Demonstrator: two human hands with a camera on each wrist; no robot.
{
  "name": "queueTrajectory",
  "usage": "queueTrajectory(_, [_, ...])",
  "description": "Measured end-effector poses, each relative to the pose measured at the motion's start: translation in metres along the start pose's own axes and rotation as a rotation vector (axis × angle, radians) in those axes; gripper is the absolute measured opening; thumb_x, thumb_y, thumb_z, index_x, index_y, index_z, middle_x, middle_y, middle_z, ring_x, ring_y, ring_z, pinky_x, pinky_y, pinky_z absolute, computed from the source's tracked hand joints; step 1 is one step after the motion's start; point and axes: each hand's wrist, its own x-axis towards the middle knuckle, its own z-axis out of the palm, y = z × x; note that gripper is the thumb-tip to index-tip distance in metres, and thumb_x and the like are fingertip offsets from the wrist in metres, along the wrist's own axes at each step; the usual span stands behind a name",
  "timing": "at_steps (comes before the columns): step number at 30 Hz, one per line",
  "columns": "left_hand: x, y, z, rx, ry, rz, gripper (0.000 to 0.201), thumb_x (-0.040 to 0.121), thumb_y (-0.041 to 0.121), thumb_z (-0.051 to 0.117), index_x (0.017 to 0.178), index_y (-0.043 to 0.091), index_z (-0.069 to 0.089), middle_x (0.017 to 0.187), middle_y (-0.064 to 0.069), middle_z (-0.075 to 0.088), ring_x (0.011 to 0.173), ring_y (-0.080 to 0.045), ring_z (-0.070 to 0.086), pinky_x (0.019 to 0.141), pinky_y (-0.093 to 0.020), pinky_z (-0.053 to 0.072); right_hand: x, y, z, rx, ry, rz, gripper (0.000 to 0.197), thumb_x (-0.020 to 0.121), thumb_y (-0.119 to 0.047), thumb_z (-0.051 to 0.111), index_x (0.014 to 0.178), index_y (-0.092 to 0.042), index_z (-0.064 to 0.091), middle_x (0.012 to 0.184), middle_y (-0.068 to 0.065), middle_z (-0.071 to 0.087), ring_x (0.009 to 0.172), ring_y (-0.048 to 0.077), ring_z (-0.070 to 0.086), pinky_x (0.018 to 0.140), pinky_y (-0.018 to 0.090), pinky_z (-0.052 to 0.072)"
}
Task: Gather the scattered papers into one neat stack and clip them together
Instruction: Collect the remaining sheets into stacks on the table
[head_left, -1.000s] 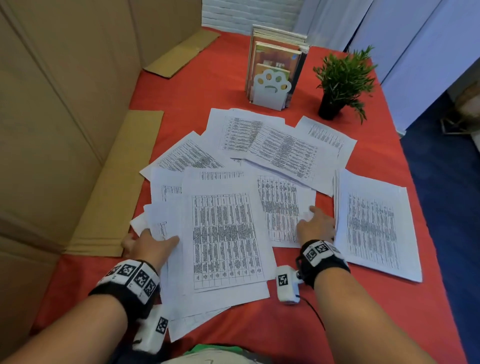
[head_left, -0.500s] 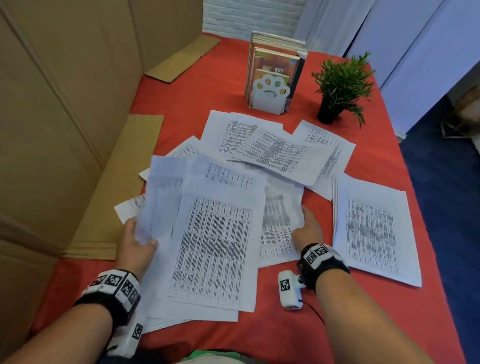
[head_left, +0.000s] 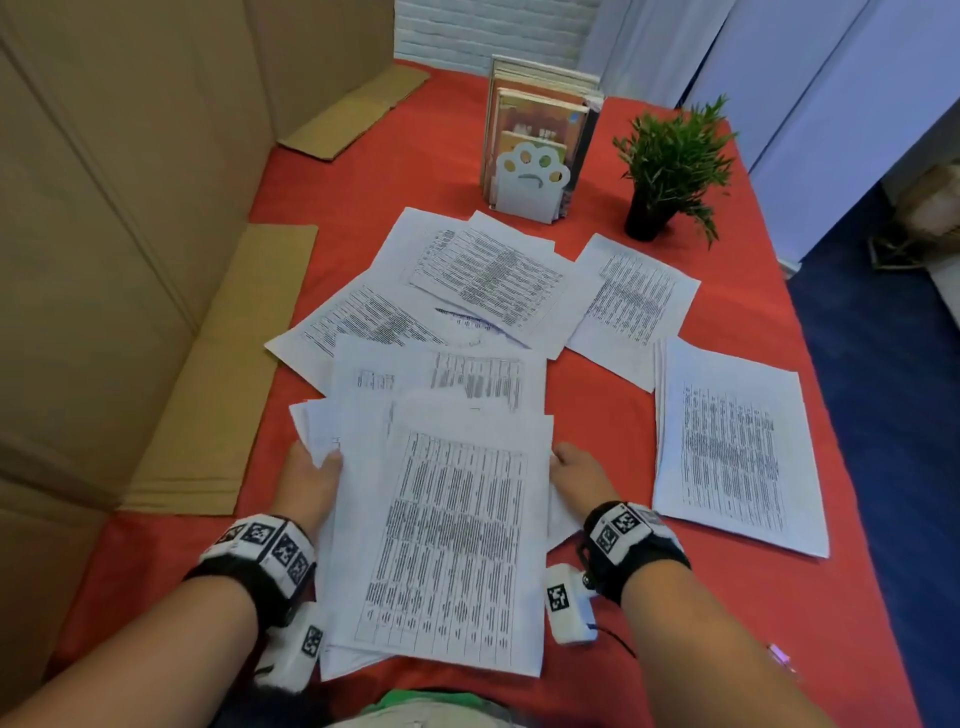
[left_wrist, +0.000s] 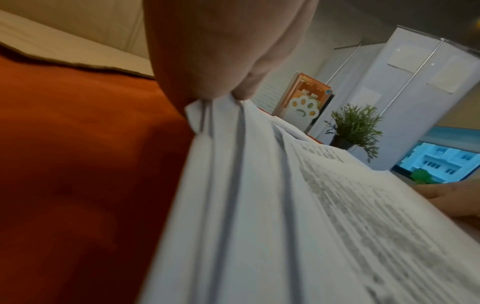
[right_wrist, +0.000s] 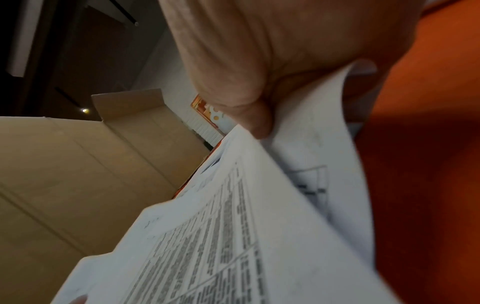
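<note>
Head view: a loose bundle of papers (head_left: 441, 530) is pinched at its side edges by the left hand (head_left: 306, 483) and right hand (head_left: 576, 475), long axis pointing away. The remaining sheets (head_left: 488, 280) lie beyond on the red table (head_left: 597, 410); the side stack (head_left: 727, 447) is nearer the right hand.

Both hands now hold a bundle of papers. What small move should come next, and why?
Probably tap the held bundle square on the red table: its sheets are fanned and uneven between the left hand and right hand, and loose papers still wait behind.
</note>
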Motion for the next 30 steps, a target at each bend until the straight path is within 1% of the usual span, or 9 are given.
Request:
queueTrajectory(5, [-0.005, 0.0, 0.022, 0.004, 0.029, -0.054, 0.04, 0.091, 0.029, 0.044, 0.114, 0.0, 0.059, 0.114, -0.02, 0.063, 0.109, -0.037, 0.059, 0.097, -0.043, 0.045, -0.009, 0.003, 0.013, 0.163, -0.002, 0.08, 0.022, 0.09, -0.006, 0.047, 0.099, 0.004, 0.064, 0.103, 0.019, 0.065, 0.097, 0.03, 0.059, 0.078, 0.031, 0.043])
queueTrajectory(7, [-0.01, 0.009, 0.029, 0.064, 0.038, -0.03, 0.048, 0.096, 0.035, 0.036, 0.112, -0.005, 0.058, 0.115, -0.026, 0.061, 0.108, -0.04, 0.057, 0.094, -0.043, 0.045, -0.015, -0.001, 0.013, 0.361, 0.033, 0.147, 0.026, 0.09, -0.025, 0.047, 0.093, -0.006, 0.065, 0.1, 0.014, 0.064, 0.096, 0.026, 0.058, 0.085, 0.032, 0.044])
queueTrajectory(9, [-0.014, 0.017, 0.036, 0.089, 0.013, -0.014, 0.059, 0.097, 0.046, 0.029, 0.12, -0.004, 0.052, 0.127, -0.025, 0.055, 0.117, -0.039, 0.051, 0.099, -0.045, 0.043, -0.019, -0.005, 0.013, 0.458, 0.025, 0.21, 0.052, 0.089, -0.053, 0.037, 0.114, -0.015, 0.062, 0.114, 0.006, 0.06, 0.11, 0.023, 0.054, 0.101, 0.035, 0.04])
queueTrajectory(11, [-0.022, 0.021, 0.042, 0.096, -0.059, -0.041, 0.06, 0.094, 0.05, 0.035, 0.133, 0.004, 0.04, 0.138, -0.016, 0.044, 0.123, -0.035, 0.045, 0.103, -0.045, 0.039, -0.025, -0.011, 0.011, 0.367, -0.006, 0.178, 0.057, 0.094, -0.05, 0.035, 0.134, -0.012, 0.045, 0.129, 0.002, 0.05, 0.126, 0.025, 0.046, 0.109, 0.037, 0.033])
queueTrajectory(14, [-0.028, 0.016, 0.049, 0.033, -0.134, -0.024, 0.065, 0.088, 0.022, 0.062, 0.14, 0.017, 0.023, 0.13, -0.012, 0.051, 0.104, -0.027, 0.054, 0.09, -0.039, 0.045, -0.027, -0.012, 0.011, 0.2, -0.058, 0.069, 0.039, 0.09, -0.026, 0.053, 0.125, -0.012, 0.044, 0.123, 0.001, 0.056, 0.107, 0.021, 0.054, 0.094, 0.031, 0.043])
queueTrajectory(18, [-0.024, 0.012, 0.048, -0.035, -0.163, 0.042, 0.086, 0.085, -0.004, 0.057, 0.145, 0.033, 0.008, 0.125, -0.001, 0.048, 0.108, -0.022, 0.053, 0.097, -0.041, 0.045, -0.024, -0.003, 0.006, 0.247, -0.045, -0.003, 0.045, 0.083, -0.011, 0.058, 0.126, -0.014, 0.046, 0.118, 0.004, 0.059, 0.108, 0.02, 0.057, 0.093, 0.032, 0.045])
queueTrajectory(21, [-0.015, 0.021, 0.049, -0.172, -0.095, 0.05, 0.063, 0.087, 0.013, 0.059, 0.14, 0.031, 0.029, 0.124, 0.0, 0.054, 0.108, -0.022, 0.057, 0.098, -0.042, 0.046, -0.019, 0.003, 0.0, 0.314, 0.032, -0.008, 0.044, 0.082, -0.001, 0.055, 0.123, -0.016, 0.054, 0.117, 0.005, 0.063, 0.109, 0.022, 0.059, 0.095, 0.033, 0.047])
queueTrajectory(24, [0.015, 0.022, 0.049, -0.067, 0.072, -0.05, 0.033, 0.078, 0.04, 0.054, 0.109, 0.033, 0.061, 0.123, -0.008, 0.057, 0.115, -0.03, 0.053, 0.102, -0.047, 0.044, -0.013, 0.012, -0.008, 0.413, 0.145, 0.045, 0.042, 0.081, 0.005, 0.051, 0.116, -0.017, 0.061, 0.109, 0.006, 0.067, 0.102, 0.022, 0.062, 0.092, 0.032, 0.048])
queueTrajectory(30, [0.039, 0.054, 0.056, -0.283, 0.0, -0.233, 0.007, 0.086, 0.012, 0.058, 0.082, 0.015, 0.063, 0.082, -0.003, 0.054, 0.074, -0.018, 0.049, 0.072, -0.032, 0.046, -0.003, 0.024, -0.019, 0.475, 0.163, 0.124, 0.039, 0.084, 0.003, 0.055, 0.121, -0.01, 0.057, 0.107, 0.009, 0.066, 0.106, 0.029, 0.062, 0.098, 0.039, 0.047])
